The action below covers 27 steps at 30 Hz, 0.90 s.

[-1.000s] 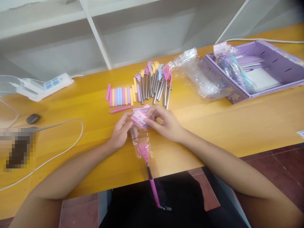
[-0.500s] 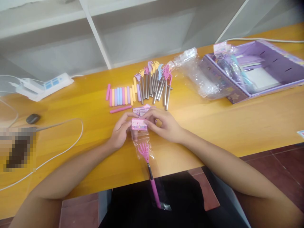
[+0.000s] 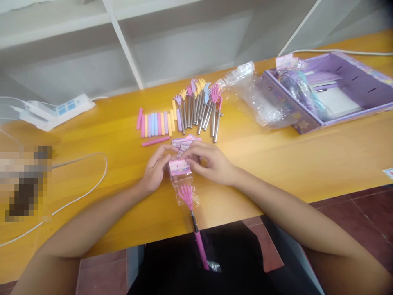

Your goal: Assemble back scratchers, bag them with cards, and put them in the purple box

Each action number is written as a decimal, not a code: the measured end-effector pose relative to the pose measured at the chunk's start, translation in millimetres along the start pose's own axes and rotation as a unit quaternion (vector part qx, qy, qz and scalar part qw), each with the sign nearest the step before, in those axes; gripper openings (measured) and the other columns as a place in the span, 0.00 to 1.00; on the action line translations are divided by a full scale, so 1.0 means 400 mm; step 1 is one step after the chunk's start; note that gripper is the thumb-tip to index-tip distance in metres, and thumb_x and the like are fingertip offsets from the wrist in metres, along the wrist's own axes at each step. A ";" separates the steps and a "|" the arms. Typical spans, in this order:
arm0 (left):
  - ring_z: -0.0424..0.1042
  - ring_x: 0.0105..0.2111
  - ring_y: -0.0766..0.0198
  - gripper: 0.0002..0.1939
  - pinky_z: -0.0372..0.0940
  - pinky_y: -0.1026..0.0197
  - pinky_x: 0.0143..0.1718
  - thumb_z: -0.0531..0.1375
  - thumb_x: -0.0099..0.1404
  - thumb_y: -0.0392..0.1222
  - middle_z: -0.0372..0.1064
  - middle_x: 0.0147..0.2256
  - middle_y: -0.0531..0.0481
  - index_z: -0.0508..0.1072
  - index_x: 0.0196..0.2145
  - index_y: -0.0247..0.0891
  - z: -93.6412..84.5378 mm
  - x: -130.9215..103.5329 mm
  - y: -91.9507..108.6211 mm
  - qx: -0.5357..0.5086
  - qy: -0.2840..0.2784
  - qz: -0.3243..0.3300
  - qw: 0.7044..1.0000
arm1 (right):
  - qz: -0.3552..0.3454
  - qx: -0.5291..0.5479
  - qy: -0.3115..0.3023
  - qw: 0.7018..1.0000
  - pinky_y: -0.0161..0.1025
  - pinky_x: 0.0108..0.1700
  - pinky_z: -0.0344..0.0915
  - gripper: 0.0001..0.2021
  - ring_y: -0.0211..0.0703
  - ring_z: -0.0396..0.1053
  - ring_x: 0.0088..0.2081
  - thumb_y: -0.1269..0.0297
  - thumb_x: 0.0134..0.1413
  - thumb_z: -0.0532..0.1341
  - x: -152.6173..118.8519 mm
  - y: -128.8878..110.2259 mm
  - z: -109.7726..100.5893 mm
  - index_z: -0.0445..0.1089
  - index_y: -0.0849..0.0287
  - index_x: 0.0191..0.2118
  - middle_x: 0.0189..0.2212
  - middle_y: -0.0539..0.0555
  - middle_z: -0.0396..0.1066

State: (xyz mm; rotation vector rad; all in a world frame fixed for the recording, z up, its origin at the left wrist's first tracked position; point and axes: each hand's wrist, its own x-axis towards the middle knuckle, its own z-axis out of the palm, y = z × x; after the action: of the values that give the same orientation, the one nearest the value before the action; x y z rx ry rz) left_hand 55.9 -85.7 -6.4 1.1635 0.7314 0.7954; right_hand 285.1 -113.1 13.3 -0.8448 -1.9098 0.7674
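Between my two hands is a pink printed header card (image 3: 179,167) at the top of a clear plastic bag (image 3: 181,181). My left hand (image 3: 156,170) pinches the card's left side, and my right hand (image 3: 208,162) grips its right side with thumb and fingers. Inside the bag lies a pink hand-shaped back scratcher (image 3: 186,197) with a metal shaft and pink handle, its lower end reaching past the table edge over my lap. Just beyond my fingers, more printed cards (image 3: 186,143) lie on the table, partly covered by my hands.
Several coloured handle sleeves (image 3: 158,124) lie in a row beside a group of hand-topped metal scratchers (image 3: 202,106). Clear plastic bags (image 3: 260,98) lean against a purple box (image 3: 310,116) at right. A white power strip (image 3: 61,110) and a cable (image 3: 106,164) are at left.
The header card has tipped down toward me and shows more of its printed face. My hands have barely shifted. At far left, the blurred-out patch has changed shape.
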 end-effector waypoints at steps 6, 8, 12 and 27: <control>0.80 0.31 0.58 0.13 0.71 0.59 0.30 0.59 0.76 0.51 0.82 0.34 0.50 0.70 0.50 0.41 0.004 0.000 0.004 0.006 0.006 -0.001 1.000 | -0.013 -0.012 -0.011 1.000 0.37 0.37 0.63 0.09 0.37 0.66 0.33 0.72 0.67 0.60 -0.003 0.003 0.001 0.77 0.57 0.46 0.33 0.50 0.67; 0.81 0.35 0.56 0.13 0.71 0.58 0.33 0.59 0.76 0.51 0.82 0.34 0.50 0.69 0.50 0.41 0.003 0.000 0.001 0.003 0.002 0.002 1.000 | -0.011 -0.009 -0.015 1.000 0.37 0.37 0.63 0.09 0.37 0.66 0.33 0.72 0.68 0.60 -0.004 0.002 0.000 0.78 0.56 0.46 0.34 0.50 0.67; 0.82 0.36 0.56 0.12 0.71 0.58 0.36 0.58 0.77 0.50 0.82 0.35 0.50 0.69 0.51 0.41 0.000 0.000 -0.003 0.005 -0.001 0.012 1.000 | -0.006 -0.005 -0.016 1.000 0.42 0.44 0.68 0.08 0.41 0.69 0.40 0.69 0.69 0.61 -0.004 -0.002 -0.004 0.79 0.55 0.45 0.39 0.53 0.68; 0.79 0.34 0.61 0.19 0.70 0.62 0.36 0.64 0.74 0.53 0.78 0.35 0.51 0.69 0.56 0.42 -0.008 -0.004 -0.002 0.046 -0.045 0.031 0.997 | 0.029 0.073 -0.004 0.997 0.42 0.54 0.74 0.13 0.41 0.77 0.50 0.65 0.76 0.57 0.005 -0.008 -0.014 0.81 0.57 0.49 0.49 0.56 0.80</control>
State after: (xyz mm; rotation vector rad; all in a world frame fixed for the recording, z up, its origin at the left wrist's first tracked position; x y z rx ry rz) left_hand 52.6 -85.5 -7.6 1.3026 0.6659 0.7625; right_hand 288.6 -112.4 19.0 -0.8109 -1.8182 0.9352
